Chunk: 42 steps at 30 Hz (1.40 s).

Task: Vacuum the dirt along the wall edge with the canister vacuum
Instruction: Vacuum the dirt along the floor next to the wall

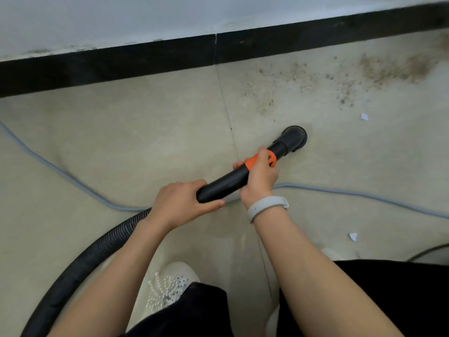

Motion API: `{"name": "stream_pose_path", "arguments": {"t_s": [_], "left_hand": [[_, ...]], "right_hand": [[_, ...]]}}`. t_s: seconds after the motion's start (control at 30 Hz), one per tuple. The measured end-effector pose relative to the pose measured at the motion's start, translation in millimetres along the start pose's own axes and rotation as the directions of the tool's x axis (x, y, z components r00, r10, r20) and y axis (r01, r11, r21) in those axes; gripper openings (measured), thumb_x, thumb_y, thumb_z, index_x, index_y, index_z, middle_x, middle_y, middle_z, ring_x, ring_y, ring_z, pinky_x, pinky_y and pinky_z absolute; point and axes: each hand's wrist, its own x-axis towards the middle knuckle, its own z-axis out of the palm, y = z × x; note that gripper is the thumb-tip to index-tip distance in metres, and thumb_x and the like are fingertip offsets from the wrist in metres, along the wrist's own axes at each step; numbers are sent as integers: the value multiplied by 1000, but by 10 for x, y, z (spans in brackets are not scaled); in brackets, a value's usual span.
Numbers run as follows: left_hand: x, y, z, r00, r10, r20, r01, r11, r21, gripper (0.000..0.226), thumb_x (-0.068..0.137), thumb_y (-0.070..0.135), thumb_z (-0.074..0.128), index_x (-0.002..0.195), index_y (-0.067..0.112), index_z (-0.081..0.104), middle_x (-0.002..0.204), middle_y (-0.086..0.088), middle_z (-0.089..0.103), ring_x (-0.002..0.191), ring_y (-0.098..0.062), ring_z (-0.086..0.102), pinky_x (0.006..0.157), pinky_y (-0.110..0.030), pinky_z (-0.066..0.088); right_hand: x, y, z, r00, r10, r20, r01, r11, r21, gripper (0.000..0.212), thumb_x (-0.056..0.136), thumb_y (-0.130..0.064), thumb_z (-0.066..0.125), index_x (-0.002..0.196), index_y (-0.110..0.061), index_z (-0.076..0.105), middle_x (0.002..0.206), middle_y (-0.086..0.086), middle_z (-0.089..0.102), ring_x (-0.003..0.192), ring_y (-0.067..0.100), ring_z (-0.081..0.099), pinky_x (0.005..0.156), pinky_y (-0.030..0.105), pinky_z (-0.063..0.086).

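Nearest the camera, dark trousers (379, 297) and a white shoe (170, 285) strung with pale beads, planted on the beige floor (121, 142). Up from the lower left, a ribbed black hose (80, 259), curving toward the hands and passing behind the left wrist. At mid-frame, left hand (181, 204) wrapped around the rear end of the black wand (223, 183), fingers curled over the top, thumb stretched along the near side. Just ahead, right hand (260, 173) gripping the same wand at its orange collar (252, 160), fingers closed around the tube, a pale wristband (267, 206) on the wrist. Under both hands, a thin blue-grey cord (73, 178), trailing across the floor from the left edge to the right edge. Past the right hand, wand angled up and to the right, ending in a round black nozzle (295, 137) set down at the floor; actual contact hard to judge from above. Beyond the nozzle and apart from it, scattered brown dirt (352, 76), thicker toward the upper right, spread along the foot of the wall. Two small white paper scraps, one (364, 116) right of the nozzle, another (353, 236) nearer the right knee. Farthest off, a black baseboard (145, 59) running slantwise, with the pale wall (145, 15) above it, smudged along its lower edge.
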Motion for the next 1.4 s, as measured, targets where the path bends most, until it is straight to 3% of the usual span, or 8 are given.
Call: {"name": "stream_pose_path", "arguments": {"t_s": [0.1, 0.33, 0.5, 0.63, 0.8, 0.93, 1.17, 1.4], "left_hand": [[50, 37, -44, 992, -38, -119, 44, 998, 50, 46, 68, 78, 44, 76, 32, 46, 61, 7, 52, 68, -24, 57, 56, -30, 33], [-129, -272, -135, 924, -243, -294, 234, 970, -67, 41, 74, 69, 52, 71, 29, 47, 52, 9, 51, 54, -20, 48, 52, -30, 29], [-78, -211, -108, 964, -179, -198, 173, 984, -46, 41, 73, 69, 55, 65, 32, 40, 52, 9, 51, 58, -24, 51, 50, -29, 30], [-35, -58, 30, 984, -110, -139, 112, 994, 6, 41, 68, 75, 45, 70, 34, 40, 54, 9, 51, 60, -21, 55, 51, -28, 31], [73, -93, -79, 926, -212, -312, 215, 976, -25, 51, 68, 76, 40, 72, 25, 45, 53, 6, 51, 60, -27, 55, 53, -31, 33], [277, -111, -227, 897, -255, -362, 245, 967, -74, 53, 71, 73, 41, 76, 20, 49, 53, 6, 51, 58, -25, 52, 52, -30, 30], [367, 35, -57, 963, -116, -245, 127, 991, 32, 50, 75, 72, 41, 93, 26, 52, 70, 2, 64, 71, -27, 63, 58, -31, 42], [829, 247, -192, 977, -2, -211, 18, 997, 73, 51, 79, 73, 38, 99, 29, 55, 77, 10, 59, 76, -21, 61, 60, -29, 36]], "right_hand": [[102, -103, 166, 986, 61, 156, -65, 998, 21, 24, 90, -15, 55, 69, -12, 42, 53, 4, 37, 35, 17, 44, 46, 27, 46], [-45, 136, 717, 902, 219, 372, -148, 966, -211, 16, 90, -16, 55, 82, -12, 41, 58, 6, 41, 36, 18, 47, 47, 28, 50], [-36, 129, 572, 974, 78, 212, -48, 989, -143, 20, 91, -19, 55, 75, -11, 44, 50, 3, 40, 31, 15, 45, 41, 23, 45], [59, 122, 335, 1000, 3, 16, -1, 990, -144, 20, 91, -28, 54, 90, -10, 46, 63, 5, 47, 31, 13, 48, 40, 22, 43], [151, 57, 757, 974, 42, 223, 11, 973, -231, 18, 92, -25, 53, 88, -11, 42, 54, 4, 44, 29, 14, 46, 38, 22, 45], [245, -26, 1068, 921, 135, 364, -10, 946, -324, 25, 91, -31, 55, 99, -10, 43, 71, 8, 48, 33, 13, 52, 43, 25, 49], [529, -87, 772, 956, 38, 292, 13, 985, -170, 21, 91, -29, 56, 87, -11, 47, 55, 4, 46, 34, 13, 47, 41, 22, 45], [803, -572, 798, 984, -67, 167, 89, 988, -129, 23, 89, -26, 56, 74, -11, 47, 53, 4, 48, 34, 13, 48, 42, 22, 43]]}}
